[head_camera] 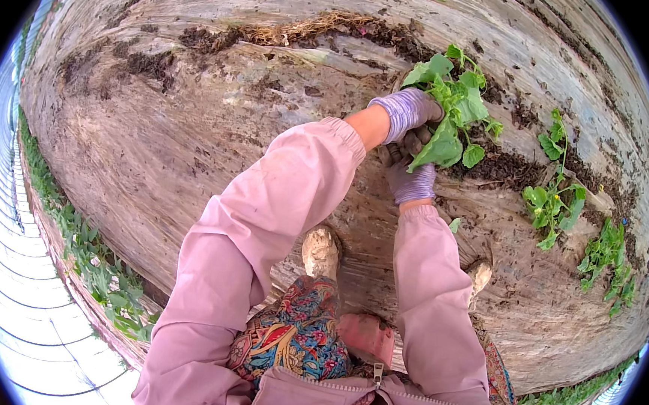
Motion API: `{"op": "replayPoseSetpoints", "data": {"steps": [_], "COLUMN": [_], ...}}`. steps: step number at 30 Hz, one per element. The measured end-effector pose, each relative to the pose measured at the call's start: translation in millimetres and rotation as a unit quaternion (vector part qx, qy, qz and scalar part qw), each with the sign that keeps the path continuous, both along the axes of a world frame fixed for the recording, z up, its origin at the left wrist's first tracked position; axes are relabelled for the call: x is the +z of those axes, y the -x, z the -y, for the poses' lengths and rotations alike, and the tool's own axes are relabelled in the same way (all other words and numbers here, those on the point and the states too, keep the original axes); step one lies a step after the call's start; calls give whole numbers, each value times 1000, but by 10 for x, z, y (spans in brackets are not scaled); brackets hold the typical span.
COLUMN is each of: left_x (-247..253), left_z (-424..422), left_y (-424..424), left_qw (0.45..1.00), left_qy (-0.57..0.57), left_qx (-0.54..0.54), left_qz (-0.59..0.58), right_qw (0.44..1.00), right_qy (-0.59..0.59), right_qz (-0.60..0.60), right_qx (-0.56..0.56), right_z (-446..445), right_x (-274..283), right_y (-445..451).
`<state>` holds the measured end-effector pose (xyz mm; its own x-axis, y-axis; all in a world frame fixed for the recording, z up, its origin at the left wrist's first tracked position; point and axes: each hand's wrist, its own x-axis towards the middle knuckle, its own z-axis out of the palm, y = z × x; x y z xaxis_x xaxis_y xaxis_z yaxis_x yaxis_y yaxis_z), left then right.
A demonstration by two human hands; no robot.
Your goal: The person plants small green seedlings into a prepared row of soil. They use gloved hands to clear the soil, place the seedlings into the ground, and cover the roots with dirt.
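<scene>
A leafy green vine plant (460, 102), with broad leaves like a melon's or cucumber's, rises from a strip of dark soil (507, 169). My left hand (412, 111), in a purple glove with dirty dark fingers, is curled against its leaves and seems to grip it low down. Just below it, my right hand (411, 177) wears a matching glove, and its bent fingers reach up under a large leaf. That leaf hides part of the right hand's grip, and the plant's base is mostly covered by my hands.
Dusty plastic film (237, 157) covers the ground in folds. Dry straw (308, 27) lies along the soil strip. Further vine plants (554, 204) grow at the right, some with small yellow flowers. My muddy shoes (321, 252) stand below my hands, near a reddish object (367, 336).
</scene>
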<state>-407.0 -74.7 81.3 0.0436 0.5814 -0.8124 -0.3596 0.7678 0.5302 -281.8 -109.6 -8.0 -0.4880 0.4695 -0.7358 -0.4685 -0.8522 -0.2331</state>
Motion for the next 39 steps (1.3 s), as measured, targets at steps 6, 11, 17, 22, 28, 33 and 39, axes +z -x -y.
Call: {"op": "replayPoseSetpoints", "data": {"steps": [6,11,17,22,28,33,39], "left_x": [-52,-263,-480,-685,-797,-788,-812], "left_z": [260,832,1309,1526,1550,1568,1557], "left_y": [241,276,327,257,256,212,242], "left_qw": [820,743,645,603,598,555,601], "left_qy": [-197,-322,-343,-326,-315,-369,-330], "left_qx": [-274,-214,-201,-180,-167,-199,-210], "left_qz": [-462,-547,-652,-706,-718,-718,-697], "right_qw": [999,999,998,991,947,995,997], "right_qy": [13,17,26,48,-269,-69,1], "right_qz": [-44,-34,42,90,77,20,43], "right_qx": [-22,-15,49,82,156,68,63], "right_z": [-153,-308,-518,-586,-65,-106,-311], "right_x": [24,311,513,663,-162,-145,294], "right_y": [-239,-203,-92,12,-75,-119,-55]}}
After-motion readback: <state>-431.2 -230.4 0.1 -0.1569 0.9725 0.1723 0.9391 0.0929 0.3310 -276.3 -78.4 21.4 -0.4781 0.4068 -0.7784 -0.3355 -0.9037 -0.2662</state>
